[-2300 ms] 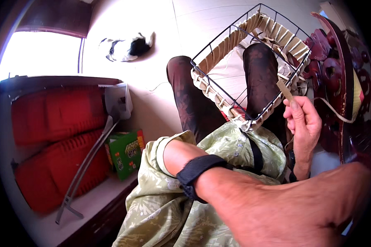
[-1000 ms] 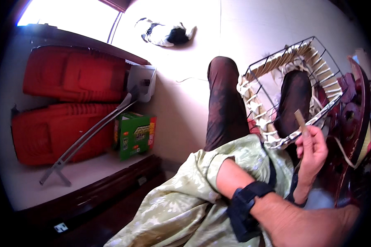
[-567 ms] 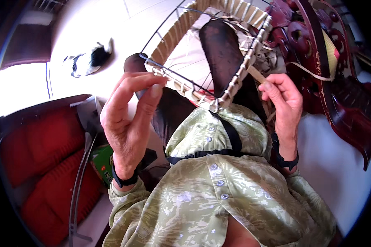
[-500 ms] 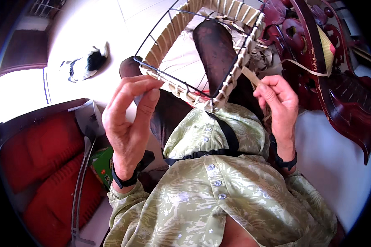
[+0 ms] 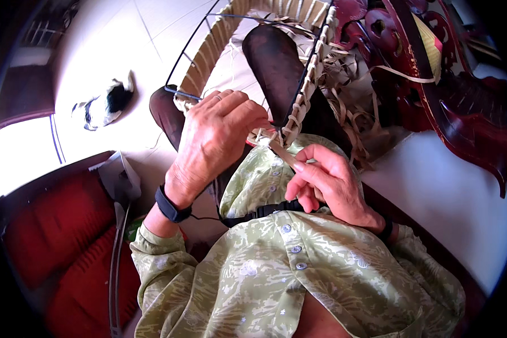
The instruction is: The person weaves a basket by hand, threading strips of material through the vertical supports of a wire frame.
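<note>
The rectangular black wire basket wrapped in pale tan strips [image 5: 307,93] is at the person's knees, with a dark-trousered leg [image 5: 273,59] showing within its frame. The left hand [image 5: 222,127] bends its fingers over the near edge, their tips hidden, so I cannot tell whether they grip, while the right hand [image 5: 327,180] pinches a flat tan strip [image 5: 283,153] between thumb and forefinger beside the near corner

two hands [image 5: 215,132], one basket [image 5: 208,63], one flat strip [image 5: 283,155], two wristbands [image 5: 172,207], one black-and-white animal [image 5: 111,104], two red objects [image 5: 59,217]
</note>
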Demonstrator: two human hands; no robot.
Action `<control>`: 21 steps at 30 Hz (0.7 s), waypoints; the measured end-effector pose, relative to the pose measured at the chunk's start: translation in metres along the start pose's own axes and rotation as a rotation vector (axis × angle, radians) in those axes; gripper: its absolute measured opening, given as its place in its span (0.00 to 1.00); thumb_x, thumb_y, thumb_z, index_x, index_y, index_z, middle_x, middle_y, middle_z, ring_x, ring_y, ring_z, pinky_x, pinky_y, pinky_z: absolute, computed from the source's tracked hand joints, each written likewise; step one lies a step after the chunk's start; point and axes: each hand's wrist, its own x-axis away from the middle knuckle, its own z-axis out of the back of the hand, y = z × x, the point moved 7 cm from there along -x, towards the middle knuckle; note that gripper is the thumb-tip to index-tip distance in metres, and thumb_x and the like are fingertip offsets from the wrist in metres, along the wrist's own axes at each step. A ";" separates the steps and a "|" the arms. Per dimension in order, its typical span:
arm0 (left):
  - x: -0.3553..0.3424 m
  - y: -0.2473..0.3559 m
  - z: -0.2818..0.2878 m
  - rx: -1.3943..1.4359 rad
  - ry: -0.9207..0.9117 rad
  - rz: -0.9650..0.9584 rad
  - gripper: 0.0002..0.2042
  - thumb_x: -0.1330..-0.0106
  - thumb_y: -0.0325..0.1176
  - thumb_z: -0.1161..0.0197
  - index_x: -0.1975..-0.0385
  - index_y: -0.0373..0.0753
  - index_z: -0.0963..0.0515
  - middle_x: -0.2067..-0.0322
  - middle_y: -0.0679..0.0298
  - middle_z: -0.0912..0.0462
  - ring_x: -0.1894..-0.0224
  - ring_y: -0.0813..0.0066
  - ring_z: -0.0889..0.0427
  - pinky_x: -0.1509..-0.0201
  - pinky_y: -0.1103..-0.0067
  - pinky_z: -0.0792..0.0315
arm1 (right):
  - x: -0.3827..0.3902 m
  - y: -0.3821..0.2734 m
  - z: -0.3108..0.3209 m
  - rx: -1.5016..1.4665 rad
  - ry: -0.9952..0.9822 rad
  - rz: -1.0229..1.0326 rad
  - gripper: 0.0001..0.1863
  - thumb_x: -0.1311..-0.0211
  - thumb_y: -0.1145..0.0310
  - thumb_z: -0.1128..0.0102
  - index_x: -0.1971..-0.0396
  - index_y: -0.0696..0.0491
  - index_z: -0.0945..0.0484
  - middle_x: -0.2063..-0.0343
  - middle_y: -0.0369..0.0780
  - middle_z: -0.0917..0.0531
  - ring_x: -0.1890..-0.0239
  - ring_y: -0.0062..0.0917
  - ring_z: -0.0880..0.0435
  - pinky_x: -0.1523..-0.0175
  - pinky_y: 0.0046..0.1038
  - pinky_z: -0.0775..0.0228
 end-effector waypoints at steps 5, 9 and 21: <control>-0.020 0.038 -0.009 -0.105 0.011 -0.030 0.07 0.48 0.29 0.34 0.71 0.43 0.24 0.74 0.67 0.28 0.71 0.69 0.23 0.67 0.73 0.29 | -0.001 -0.002 -0.001 -0.291 0.080 0.055 0.12 0.24 0.62 0.50 0.56 0.57 0.28 0.71 0.43 0.14 0.82 0.18 0.24 0.76 0.19 0.36; -0.020 0.045 -0.018 0.009 -0.011 0.080 0.08 0.47 0.28 0.34 0.69 0.43 0.25 0.71 0.66 0.26 0.70 0.66 0.22 0.66 0.71 0.27 | -0.003 0.004 0.005 -0.553 0.037 0.087 0.12 0.25 0.64 0.49 0.56 0.57 0.24 0.65 0.43 0.14 0.77 0.18 0.23 0.71 0.20 0.32; -0.001 0.016 -0.008 0.235 -0.052 0.489 0.05 0.36 0.27 0.35 0.66 0.33 0.16 0.50 0.52 0.25 0.60 0.61 0.18 0.61 0.71 0.23 | -0.029 0.024 -0.023 -0.782 -0.079 -0.105 0.11 0.30 0.66 0.41 0.53 0.54 0.20 0.64 0.37 0.15 0.68 0.17 0.22 0.60 0.20 0.29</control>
